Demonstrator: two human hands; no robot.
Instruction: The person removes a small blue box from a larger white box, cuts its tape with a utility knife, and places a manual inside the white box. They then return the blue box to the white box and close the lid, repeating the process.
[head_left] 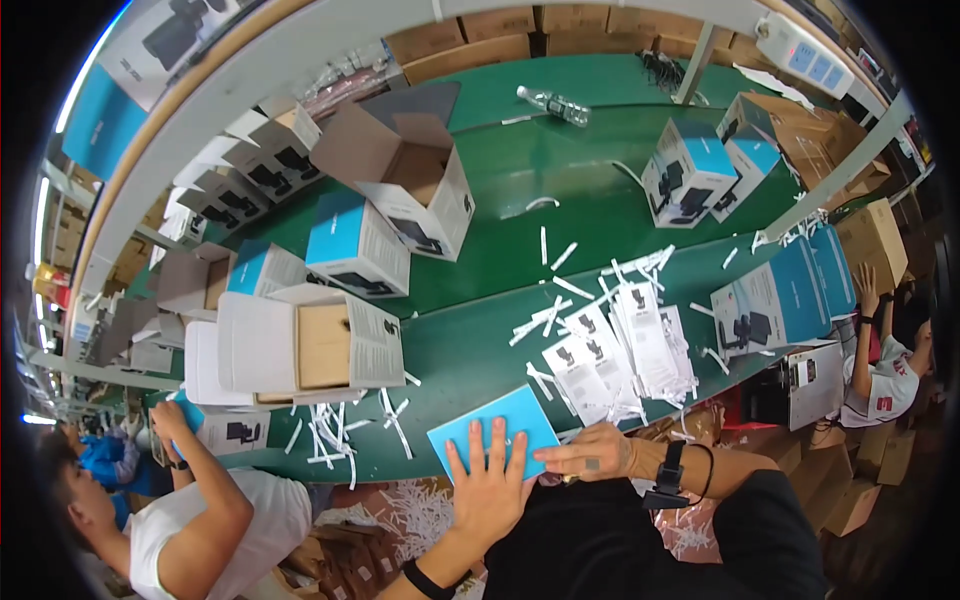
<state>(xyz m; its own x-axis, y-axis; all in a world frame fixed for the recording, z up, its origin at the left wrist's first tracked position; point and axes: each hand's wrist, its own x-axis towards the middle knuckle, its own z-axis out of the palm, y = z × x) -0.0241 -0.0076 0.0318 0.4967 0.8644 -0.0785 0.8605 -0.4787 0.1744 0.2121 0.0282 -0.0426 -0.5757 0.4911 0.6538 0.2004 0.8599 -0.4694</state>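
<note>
A flat-looking blue box face [500, 425] lies at the front edge of the green table, right before me. My left hand [490, 490] rests on it palm down, fingers spread and stretched out. At the box's right corner, my right hand [592, 455] is closed, fingertips against the edge; its curled fingers are partly hidden. Just beyond the hands are printed leaflets [650, 345] in loose stacks, with white paper strips [548, 318] strewn around them. An opened white carton [270, 345] with a brown inside stands to the left.
Blue-and-white boxes [362, 245] stand at left, beside another open carton [425, 190]. More boxes [685, 175] and large blue-and-white packages [775, 300] are at right. A plastic bottle [555, 105] lies at the back. One co-worker [230, 520] sits at left, another [885, 370] at far right.
</note>
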